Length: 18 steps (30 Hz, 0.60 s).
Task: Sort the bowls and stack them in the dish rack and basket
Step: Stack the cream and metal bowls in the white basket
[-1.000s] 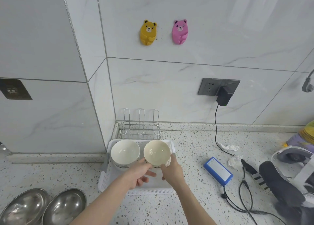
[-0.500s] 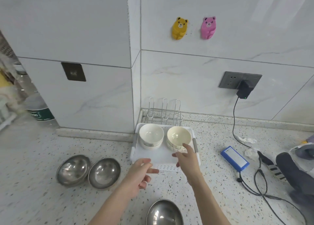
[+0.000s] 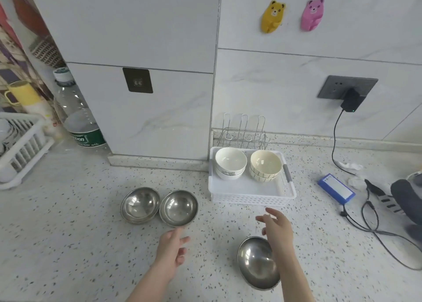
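A white plastic basket [image 3: 251, 198] stands against the wall corner. It holds a stack of white bowls [image 3: 230, 163] on the left and a stack of cream bowls [image 3: 265, 166] on the right. On the counter lie three steel bowls: one far left [image 3: 139, 204], one beside it [image 3: 178, 207], and one near me [image 3: 257, 261]. My left hand [image 3: 172, 248] hovers open just below the middle steel bowl, holding nothing. My right hand [image 3: 277, 227] is open above the near steel bowl, partly covering its right rim.
A white dish rack [image 3: 21, 146] sits at the far left edge. A wire rack [image 3: 244, 130] stands behind the basket. A water bottle [image 3: 76, 110], a blue box [image 3: 336, 188], black cables [image 3: 370, 215] and a plugged charger [image 3: 350, 101] are around.
Both hands let go of the cream bowl in the basket and drew back toward me. The view swung left and down, bringing the steel bowls and the dish rack into sight.
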{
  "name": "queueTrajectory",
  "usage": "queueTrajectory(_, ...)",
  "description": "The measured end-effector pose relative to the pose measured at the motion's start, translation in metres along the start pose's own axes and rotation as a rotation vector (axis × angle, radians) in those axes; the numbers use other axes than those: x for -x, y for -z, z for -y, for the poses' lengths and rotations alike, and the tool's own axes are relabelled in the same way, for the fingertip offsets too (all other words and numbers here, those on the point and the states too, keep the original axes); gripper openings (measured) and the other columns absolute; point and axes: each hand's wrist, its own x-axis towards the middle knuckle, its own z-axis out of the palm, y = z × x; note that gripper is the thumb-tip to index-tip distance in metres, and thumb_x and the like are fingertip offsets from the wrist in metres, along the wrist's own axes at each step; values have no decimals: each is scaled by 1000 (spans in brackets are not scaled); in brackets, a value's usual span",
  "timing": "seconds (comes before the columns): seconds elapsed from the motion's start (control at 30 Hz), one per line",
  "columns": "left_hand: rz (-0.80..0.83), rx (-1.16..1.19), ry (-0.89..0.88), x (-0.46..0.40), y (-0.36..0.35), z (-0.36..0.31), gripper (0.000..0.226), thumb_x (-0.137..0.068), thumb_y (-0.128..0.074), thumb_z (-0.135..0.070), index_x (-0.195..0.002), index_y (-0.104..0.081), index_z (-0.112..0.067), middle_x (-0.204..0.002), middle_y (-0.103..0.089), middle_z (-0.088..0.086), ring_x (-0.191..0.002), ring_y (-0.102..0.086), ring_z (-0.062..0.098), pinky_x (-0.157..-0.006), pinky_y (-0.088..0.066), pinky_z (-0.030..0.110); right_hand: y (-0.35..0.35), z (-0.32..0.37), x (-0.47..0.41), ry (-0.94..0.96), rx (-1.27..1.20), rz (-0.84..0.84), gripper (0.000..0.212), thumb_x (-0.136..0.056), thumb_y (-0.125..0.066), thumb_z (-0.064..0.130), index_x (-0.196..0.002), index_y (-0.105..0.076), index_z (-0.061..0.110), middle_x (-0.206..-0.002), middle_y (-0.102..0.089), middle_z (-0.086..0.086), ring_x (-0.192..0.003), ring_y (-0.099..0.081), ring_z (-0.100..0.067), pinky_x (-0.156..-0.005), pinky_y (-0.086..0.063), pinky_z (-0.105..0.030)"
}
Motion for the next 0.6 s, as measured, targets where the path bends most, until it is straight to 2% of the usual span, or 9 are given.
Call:
queueTrajectory(0.1, -10, 26, -27, -6, 12, -1, 38, -99, -55, -28, -132, -50, -10, -107, -69, 17, -49, -45, 13, -32, -28, 18, 26, -23, 6, -22, 149, -121, 33, -93, -53, 18, -126, -57, 21, -106, -65, 1, -80, -56, -4, -68, -42, -29)
queueTrajectory(0.27, 5, 49, -55, -10, 18, -7, 34, -100, -53, -26, -131, -49, -12, -106, -69, 18, -50, -45, 13, -30, -30, 18, 43, -59, 24, -188, 370, 24, 34, -91, -59, 29, -122, -63, 14, -107, -66, -4, -92, -62, -20, -86, -52, -40)
queueTrajectory(0.4, 44, 43, -41, -11, 17, -9, 31, -101, -52, -21, -130, -52, -11, -107, -70, 17, -51, -46, 13, -31, -32, 17, 43, -67, 40, -210, 371, -6, 42, -84, -68, 37, -119, -63, 15, -86, -69, 0, -70, -69, -17, -64, -53, -32)
queueTrajectory(0.5, 54, 68, -19, -11, 16, -9, 28, -101, -51, -20, -128, -53, -12, -109, -70, 17, -53, -48, 13, -32, -33, 17, 45, -67, 46, -227, 427, -33, 46, -87, -63, 39, -125, -58, 13, -84, -67, 1, -63, -70, -13, -56, -48, -26)
queueTrajectory(0.6, 54, 108, -5, -11, 13, -12, 17, -102, -50, -20, -119, -53, -16, -108, -70, 14, -58, -51, 14, -32, -33, 17, 46, -70, 47, -230, 462, -21, 40, -90, -59, 34, -124, -58, 12, -86, -70, -3, -55, -67, -10, -54, -46, -24)
